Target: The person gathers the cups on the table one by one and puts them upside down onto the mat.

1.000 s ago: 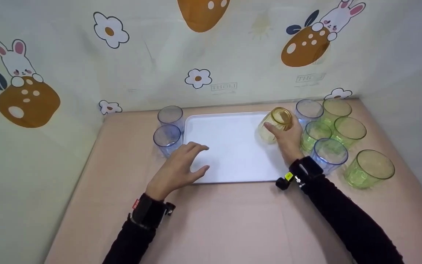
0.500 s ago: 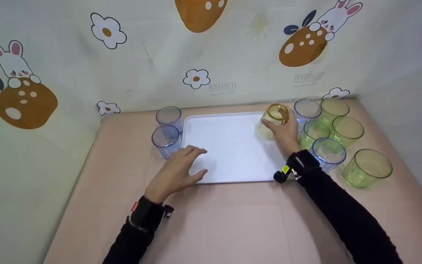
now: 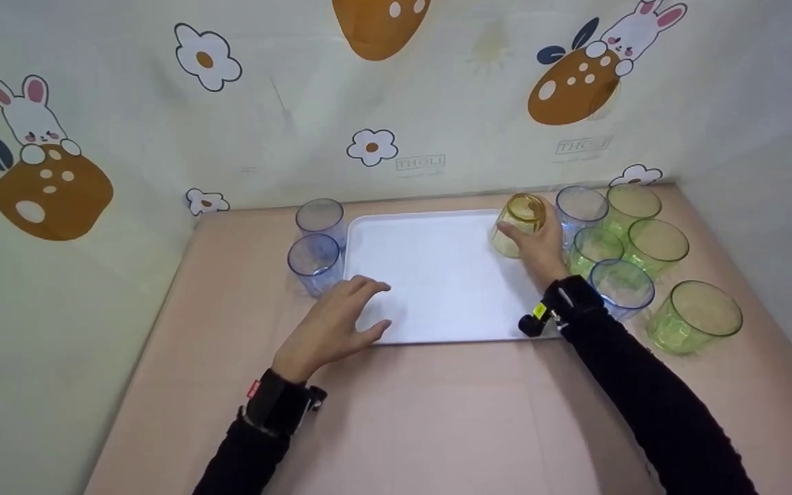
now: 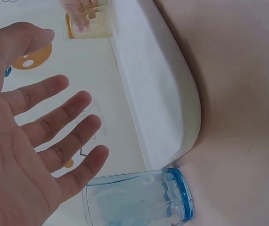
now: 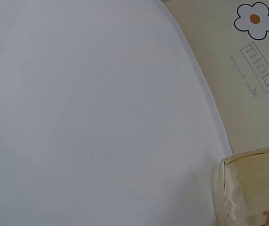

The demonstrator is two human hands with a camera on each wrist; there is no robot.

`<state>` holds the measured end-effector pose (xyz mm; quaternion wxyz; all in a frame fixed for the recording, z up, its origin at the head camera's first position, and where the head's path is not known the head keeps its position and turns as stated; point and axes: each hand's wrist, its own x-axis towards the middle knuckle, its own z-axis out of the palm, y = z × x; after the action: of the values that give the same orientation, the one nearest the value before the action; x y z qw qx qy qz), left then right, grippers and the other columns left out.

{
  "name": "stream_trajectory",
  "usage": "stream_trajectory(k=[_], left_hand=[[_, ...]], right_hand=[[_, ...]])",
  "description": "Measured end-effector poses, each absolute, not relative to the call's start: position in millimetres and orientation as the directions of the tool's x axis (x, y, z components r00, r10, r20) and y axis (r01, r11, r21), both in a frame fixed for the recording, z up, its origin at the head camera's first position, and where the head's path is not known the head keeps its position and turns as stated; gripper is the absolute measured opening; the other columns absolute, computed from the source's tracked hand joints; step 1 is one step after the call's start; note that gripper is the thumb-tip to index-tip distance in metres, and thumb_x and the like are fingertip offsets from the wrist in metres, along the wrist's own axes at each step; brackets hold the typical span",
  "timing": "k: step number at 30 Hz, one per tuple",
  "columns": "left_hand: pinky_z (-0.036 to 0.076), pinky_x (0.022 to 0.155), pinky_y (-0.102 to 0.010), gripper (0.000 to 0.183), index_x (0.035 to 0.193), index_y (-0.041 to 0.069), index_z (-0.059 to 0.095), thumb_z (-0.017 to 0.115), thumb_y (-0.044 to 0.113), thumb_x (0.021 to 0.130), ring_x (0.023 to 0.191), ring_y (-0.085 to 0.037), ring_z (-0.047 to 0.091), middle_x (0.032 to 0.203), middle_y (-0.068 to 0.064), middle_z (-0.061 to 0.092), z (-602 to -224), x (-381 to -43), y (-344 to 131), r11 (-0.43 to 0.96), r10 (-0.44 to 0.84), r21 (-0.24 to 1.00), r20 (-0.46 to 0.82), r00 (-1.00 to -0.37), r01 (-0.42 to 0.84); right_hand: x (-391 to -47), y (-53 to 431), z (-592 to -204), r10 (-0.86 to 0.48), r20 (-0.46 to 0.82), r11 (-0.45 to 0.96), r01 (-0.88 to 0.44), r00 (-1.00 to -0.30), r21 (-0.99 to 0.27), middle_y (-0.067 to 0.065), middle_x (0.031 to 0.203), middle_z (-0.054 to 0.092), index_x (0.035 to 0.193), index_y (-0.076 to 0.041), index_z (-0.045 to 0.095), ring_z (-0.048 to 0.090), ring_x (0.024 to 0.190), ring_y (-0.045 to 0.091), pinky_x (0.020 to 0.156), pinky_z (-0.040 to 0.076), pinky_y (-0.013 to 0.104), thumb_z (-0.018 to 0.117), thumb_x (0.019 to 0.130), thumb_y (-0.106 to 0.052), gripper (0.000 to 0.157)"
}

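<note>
My right hand (image 3: 544, 251) grips an upside-down yellow glass (image 3: 511, 242), its thumb on the near side and its fingers mostly hidden behind. The glass's thick base faces up, and its mouth is down at the far right corner of a white tray (image 3: 430, 289). In the right wrist view the yellow glass (image 5: 252, 183) shows its rim right at the tray surface. My left hand (image 3: 331, 326) hovers by the tray's near left corner, fingers spread and holding nothing. Just beyond it stands a blue glass (image 3: 313, 265), upright; the left wrist view shows this blue glass (image 4: 134, 200) below the fingers.
Another blue glass (image 3: 320, 218) stands behind the first at the tray's left. Right of the tray are several upright green and blue glasses, including a near blue glass (image 3: 621, 289) under the right wrist and a green glass (image 3: 695, 320) farther right. A patterned cloth wall (image 3: 286, 137) rises behind the table.
My right hand has shifted the yellow glass slightly back toward the tray's far right corner, still upside down. The left hand has stayed almost in place.
</note>
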<state>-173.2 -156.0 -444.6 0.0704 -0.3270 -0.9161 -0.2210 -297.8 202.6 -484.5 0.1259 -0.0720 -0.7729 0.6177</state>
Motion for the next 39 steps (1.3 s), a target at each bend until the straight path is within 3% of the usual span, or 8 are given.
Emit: stream_trajectory(k=[10,17,27,39], left_hand=[[0.05,0.091,-0.04,0.045,0.13,0.007,0.062,0.074,0.028,0.092,0.109,-0.025,0.059,0.119,-0.006,0.063,-444,-174,-155,0.663,0.581,0.371,0.294,-0.759,0.651],[0.049,0.092,-0.04,0.045,0.131,0.007,0.062,0.073,0.028,0.093,0.109,-0.024,0.059,0.119,-0.007,0.063,-445,-175,-153,0.658,0.584,0.385,0.283,-0.761,0.648],[0.049,0.094,-0.04,0.044,0.131,0.01,0.062,0.074,0.028,0.093,0.111,-0.023,0.058,0.121,-0.006,0.063,-447,-175,-154,0.662,0.58,0.39,0.276,-0.767,0.64],[0.05,0.091,-0.039,0.043,0.13,0.01,0.062,0.074,0.028,0.093,0.108,-0.023,0.059,0.12,-0.003,0.063,-451,-175,-156,0.656,0.584,0.368,0.304,-0.753,0.658]], right_hand=[[-300,208,-481,0.274,0.107,0.206,-0.051,-0.956,-0.977,0.012,0.153,0.043,0.155,-0.003,0.035,0.036,0.142,0.021,0.116,0.024,0.026,0.088,0.082,-0.02,0.092],[-303,210,-478,0.281,0.104,0.267,-0.026,-0.954,-0.963,0.013,0.154,0.042,0.154,-0.003,0.035,0.036,0.142,0.023,0.117,0.023,0.029,0.089,0.081,-0.019,0.093],[-307,210,-484,0.245,0.185,0.273,-0.115,-0.952,-0.955,0.011,0.147,0.049,0.148,-0.003,0.043,0.041,0.138,0.023,0.116,0.025,0.029,0.089,0.08,-0.014,0.083],[-311,209,-495,0.177,0.231,0.378,-0.151,-0.957,-0.914,0.015,0.147,0.046,0.15,0.0,0.036,0.04,0.138,0.026,0.117,0.026,0.034,0.086,0.084,-0.02,0.085]])
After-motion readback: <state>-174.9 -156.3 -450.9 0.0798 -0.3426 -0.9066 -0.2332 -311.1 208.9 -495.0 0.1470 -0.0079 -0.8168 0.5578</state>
